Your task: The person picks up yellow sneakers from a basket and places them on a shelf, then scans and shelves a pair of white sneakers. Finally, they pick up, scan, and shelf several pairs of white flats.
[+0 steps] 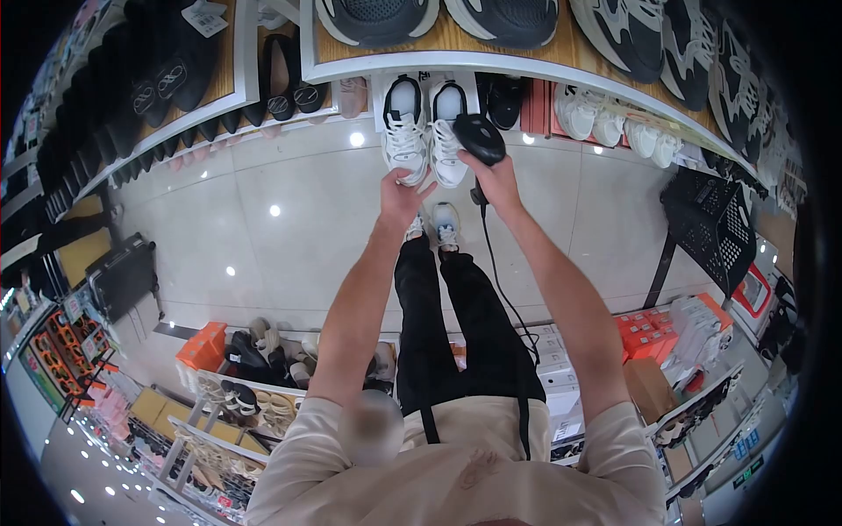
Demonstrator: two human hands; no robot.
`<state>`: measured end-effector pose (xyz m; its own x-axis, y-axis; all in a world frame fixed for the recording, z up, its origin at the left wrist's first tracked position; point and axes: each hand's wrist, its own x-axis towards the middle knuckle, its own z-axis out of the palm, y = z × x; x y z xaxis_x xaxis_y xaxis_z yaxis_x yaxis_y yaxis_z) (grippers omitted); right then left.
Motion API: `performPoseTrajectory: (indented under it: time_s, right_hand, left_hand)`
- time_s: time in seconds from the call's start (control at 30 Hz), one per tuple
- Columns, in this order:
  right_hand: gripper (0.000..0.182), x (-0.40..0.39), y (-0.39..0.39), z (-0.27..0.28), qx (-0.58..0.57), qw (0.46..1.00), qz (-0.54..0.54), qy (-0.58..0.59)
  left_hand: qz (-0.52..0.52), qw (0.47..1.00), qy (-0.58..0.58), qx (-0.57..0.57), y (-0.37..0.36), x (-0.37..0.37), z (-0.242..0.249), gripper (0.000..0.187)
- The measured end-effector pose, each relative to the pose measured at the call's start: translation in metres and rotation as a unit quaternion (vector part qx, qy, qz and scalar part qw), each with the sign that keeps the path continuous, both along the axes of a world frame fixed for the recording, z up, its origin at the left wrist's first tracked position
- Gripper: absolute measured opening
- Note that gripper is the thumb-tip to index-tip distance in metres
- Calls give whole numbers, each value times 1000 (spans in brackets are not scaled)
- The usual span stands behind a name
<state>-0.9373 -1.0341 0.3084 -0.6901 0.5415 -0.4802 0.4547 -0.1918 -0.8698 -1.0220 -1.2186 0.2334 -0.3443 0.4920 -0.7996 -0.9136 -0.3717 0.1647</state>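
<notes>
My right hand (493, 181) is closed round the handle of a black corded device (480, 140), whose wide oval head lies over the side of a white sneaker (447, 145). A black cable hangs from the handle towards my legs. To the left, my left hand (404, 198) is at the toe of the other white sneaker (405, 140), thumb and fingers against it, with some fingers spread to the right. Both sneakers point towards me, side by side, at the edge of the display shelf.
Large dark sneakers (504, 19) stand on the wooden shelf (351, 70) above. White shoes (592, 116) line the lower right shelf, black flats (281, 83) the left. A black crate (710, 230) stands at the right. Orange boxes (203, 346) and racks are behind me.
</notes>
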Motion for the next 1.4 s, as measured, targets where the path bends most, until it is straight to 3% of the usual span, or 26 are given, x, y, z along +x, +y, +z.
performPoseTrajectory:
  time_s: [0.07, 0.1, 0.17, 0.2, 0.3, 0.47, 0.57, 0.63, 0.77, 0.9, 1.03, 1.1, 1.23, 1.3, 1.4]
  right_hand:
    - [34, 19, -8, -4, -57, 990, -99, -80]
    - [34, 27, -13, -14, -58, 990, -98, -79]
    - [36, 46, -25, -44, -152, 948, -278, -36]
    - [41, 54, -27, -56, -239, 920, -306, -52]
    - [44, 56, -40, -70, -327, 893, -288, -114]
    - [51, 43, -65, -87, -488, 807, -332, 10]
    - [46, 44, -72, -78, -478, 812, -332, 33]
    - [47, 42, -67, -78, -467, 816, -341, 21]
    - [47, 28, -41, -77, -439, 837, -325, 21]
    - [40, -6, -10, -63, -426, 853, -295, 53]
    - [43, -27, 14, -61, -409, 873, -265, 31]
    - [49, -31, 16, -61, -378, 894, -233, -54]
    - [47, -26, -3, -61, -373, 886, -272, -54]
    - [43, -23, -11, -60, -343, 896, -282, -34]
    - [40, -21, -14, -54, -340, 902, -266, -14]
  left_hand:
    - [11, 1000, 1, -9, 1, 1, -1, 47]
    - [14, 1000, 2, -5, 2, 2, -2, 46]
    - [18, 1000, 3, -2, 3, 4, -4, 46]
    - [20, 1000, 1, -9, 4, 5, -5, 44]
    - [14, 999, 4, -29, 6, 8, -8, 40]
    - [-16, 995, 10, -100, 4, 6, -9, 38]
    - [-49, 987, 48, -148, 5, 8, -4, 37]
    - [16, 993, 35, -114, 4, 7, -3, 38]
    - [48, 997, 29, -52, 9, 0, -11, 48]
    - [57, 995, 45, -63, 32, -27, -13, 50]
    - [-8, 996, 46, -71, 43, -49, -17, 44]
    - [-13, 990, 85, -113, 46, -47, -14, 51]
    - [-58, 984, 87, -144, 46, -30, 1, 51]
    - [-74, 954, 159, -243, 48, -21, 2, 51]
    - [-32, 970, 167, -172, 40, -21, -3, 60]
